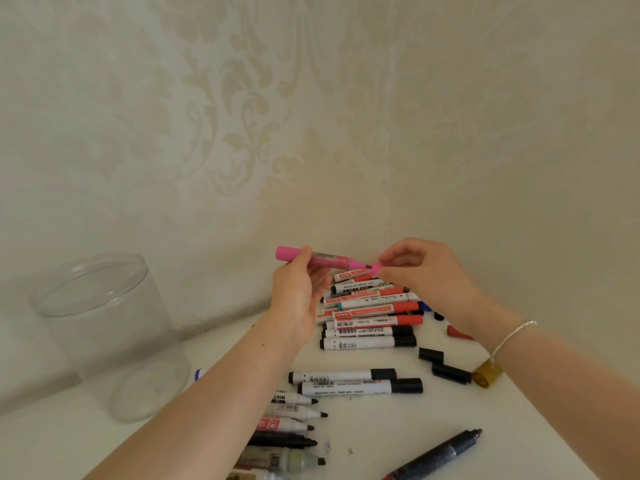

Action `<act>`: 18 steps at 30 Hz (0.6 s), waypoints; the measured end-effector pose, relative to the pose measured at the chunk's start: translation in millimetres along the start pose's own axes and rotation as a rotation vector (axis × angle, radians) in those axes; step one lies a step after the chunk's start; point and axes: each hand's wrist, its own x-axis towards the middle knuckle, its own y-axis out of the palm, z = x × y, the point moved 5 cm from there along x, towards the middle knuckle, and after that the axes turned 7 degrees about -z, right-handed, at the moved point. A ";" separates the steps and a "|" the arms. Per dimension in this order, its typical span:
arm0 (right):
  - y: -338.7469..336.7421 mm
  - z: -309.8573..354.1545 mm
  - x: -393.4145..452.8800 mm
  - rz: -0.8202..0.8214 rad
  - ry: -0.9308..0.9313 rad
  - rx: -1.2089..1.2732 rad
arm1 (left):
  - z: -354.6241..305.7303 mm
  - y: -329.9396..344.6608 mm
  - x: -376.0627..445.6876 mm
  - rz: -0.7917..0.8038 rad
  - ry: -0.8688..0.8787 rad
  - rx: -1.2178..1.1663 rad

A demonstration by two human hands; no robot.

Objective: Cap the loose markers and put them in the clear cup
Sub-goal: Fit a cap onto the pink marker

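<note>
My left hand (299, 289) grips a pink marker (323, 259) by its barrel, held level above the table with its tip pointing right. My right hand (420, 271) pinches a pink cap (375, 268) right at that tip. The clear cup (107, 337) stands at the left with nothing in it. Below my hands lies a pile of capped red and black markers (372, 320). Several uncapped markers (294, 415) lie in a row near my left forearm.
Loose black caps (441, 363) and a red cap (459, 332) lie on the white table (381, 431) at the right. A gold cap (486, 375) sits under my right wrist. A dark uncapped marker (440, 453) lies at the front right. A patterned wall stands close behind.
</note>
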 end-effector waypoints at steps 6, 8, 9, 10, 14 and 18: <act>1.9 2.0 -1.8 -0.005 0.003 0.074 | 0.7 -2.5 0.0 -0.021 0.006 -0.003; 6.0 3.9 -2.4 -0.001 -0.005 0.085 | 2.7 -1.6 -0.7 -0.009 0.006 0.005; 7.2 4.5 -2.2 -0.001 -0.005 0.088 | 2.9 -1.4 -0.7 0.000 0.009 0.005; 7.6 4.8 -1.9 -0.002 -0.005 0.086 | 2.5 -1.7 -0.6 0.010 0.013 0.001; 7.1 3.4 -0.2 -0.018 0.007 0.113 | -0.4 -3.0 -1.0 0.051 0.014 -0.016; 6.8 4.3 1.0 -0.049 0.029 0.237 | -3.0 -2.2 -3.9 0.145 0.001 -0.028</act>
